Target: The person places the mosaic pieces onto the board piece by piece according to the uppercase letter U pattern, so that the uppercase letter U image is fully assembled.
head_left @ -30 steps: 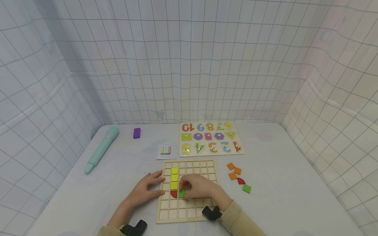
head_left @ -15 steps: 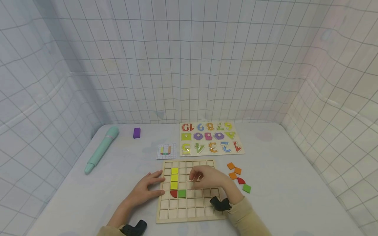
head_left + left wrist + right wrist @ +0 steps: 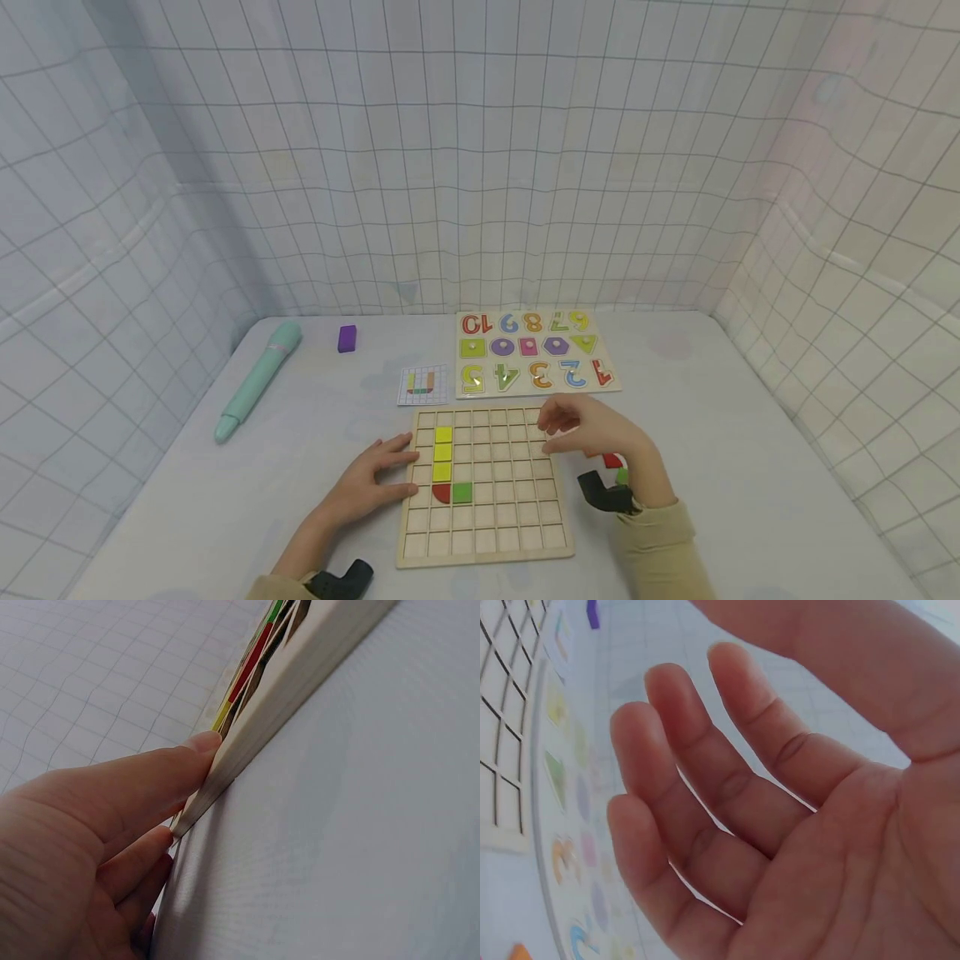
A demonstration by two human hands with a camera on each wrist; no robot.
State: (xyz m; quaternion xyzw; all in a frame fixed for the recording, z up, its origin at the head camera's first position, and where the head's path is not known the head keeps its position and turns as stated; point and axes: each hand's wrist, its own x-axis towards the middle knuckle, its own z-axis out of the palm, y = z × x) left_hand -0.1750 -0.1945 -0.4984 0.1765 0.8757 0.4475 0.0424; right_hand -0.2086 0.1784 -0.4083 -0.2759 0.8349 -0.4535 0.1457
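Observation:
A wooden grid board (image 3: 483, 560) lies flat on the table. Three yellow square tiles (image 3: 442, 452) stand in a column on it, with a red quarter-circle tile (image 3: 442, 493) below them and a green square tile (image 3: 462, 492) beside that. My left hand (image 3: 367, 482) rests at the board's left edge, thumb and fingertips touching its side, as the left wrist view also shows. Over the board's upper right corner hovers my right hand (image 3: 592, 427), its fingers loosely bent and nothing between them. Below its wrist, a loose red tile (image 3: 612, 461) shows; the other loose tiles are mostly hidden.
Behind the board lie a number puzzle (image 3: 537, 354) and a small pattern card (image 3: 422, 385). A purple block (image 3: 347, 339) and a mint-green wand-shaped object (image 3: 258, 382) are at the back left. Gridded cloth walls surround the table.
My right hand has let go of the green square tile in the grid and moved right and away, toward the loose tiles. The left hand has stayed in place.

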